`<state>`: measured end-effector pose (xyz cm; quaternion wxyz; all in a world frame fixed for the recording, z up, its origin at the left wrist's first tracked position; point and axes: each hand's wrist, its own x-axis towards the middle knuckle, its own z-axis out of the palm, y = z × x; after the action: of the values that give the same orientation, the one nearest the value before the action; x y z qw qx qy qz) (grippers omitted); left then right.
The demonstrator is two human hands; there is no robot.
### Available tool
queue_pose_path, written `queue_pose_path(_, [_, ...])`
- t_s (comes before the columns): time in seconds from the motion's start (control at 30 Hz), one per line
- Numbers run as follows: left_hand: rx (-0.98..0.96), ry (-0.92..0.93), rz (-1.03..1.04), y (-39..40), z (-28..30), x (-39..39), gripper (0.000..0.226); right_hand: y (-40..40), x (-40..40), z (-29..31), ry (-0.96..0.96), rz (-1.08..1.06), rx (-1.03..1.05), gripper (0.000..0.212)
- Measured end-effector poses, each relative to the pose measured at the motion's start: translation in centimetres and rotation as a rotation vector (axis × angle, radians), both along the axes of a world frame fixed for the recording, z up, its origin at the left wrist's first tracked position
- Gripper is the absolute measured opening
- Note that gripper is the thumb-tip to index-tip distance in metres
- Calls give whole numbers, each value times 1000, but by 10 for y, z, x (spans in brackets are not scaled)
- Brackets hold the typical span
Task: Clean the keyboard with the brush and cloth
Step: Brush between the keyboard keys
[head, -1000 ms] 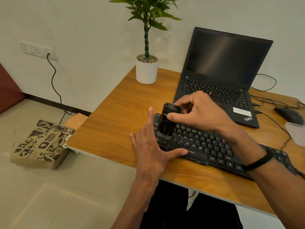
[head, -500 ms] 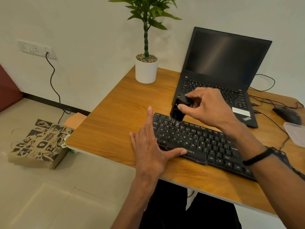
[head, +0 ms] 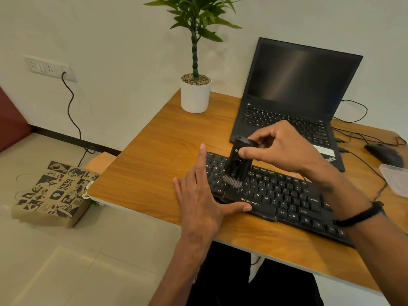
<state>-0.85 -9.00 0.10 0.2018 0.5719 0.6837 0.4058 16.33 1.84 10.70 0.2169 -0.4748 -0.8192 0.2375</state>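
A black keyboard [head: 278,195] lies slantwise on the wooden desk [head: 154,164] near its front edge. My right hand [head: 280,149] pinches the top of a small black brush [head: 239,164], held upright with its bristles on the left letter keys. My left hand [head: 203,197] lies flat against the keyboard's left end, fingers spread, thumb along the front edge by the space bar. No cloth is in view.
An open black laptop [head: 293,93] stands behind the keyboard. A potted plant [head: 195,93] sits at the desk's back left. A black mouse [head: 384,153] and a clear plastic lid [head: 397,180] are at the right. A printed paper bag [head: 53,193] sits on the floor.
My right hand has drawn the brush from the top row of keys back down toward me onto the left letter keys. My left hand has stayed in place.
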Motion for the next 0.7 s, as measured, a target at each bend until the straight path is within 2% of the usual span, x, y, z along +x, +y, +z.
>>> queue_pose_path(0.07, [-10,31,-1,1,-1,1,154,-2,0,-2,-38,6,12,22])
queue_pose_path(0.17, [-11,55,1,1,-4,1,156,5,-2,-5,-169,-145,302,30])
queue_pose_path(0.23, [-10,59,1,1,-5,1,157,8,-1,-6,-197,-188,377,34])
queue_pose_path(0.33, [-15,68,3,1,-4,1,157,4,7,-6,-24,-90,162,26])
queue_pose_path(0.4, [-17,76,3,2,-4,2,157,2,12,-7,15,-50,75,22])
queue_pose_path(0.57, [-17,77,3,1,-5,1,159,4,15,-7,-118,-192,318,29])
queue_pose_path(0.7, [-18,82,-2,1,-4,1,158,-1,21,-3,-15,-68,119,24])
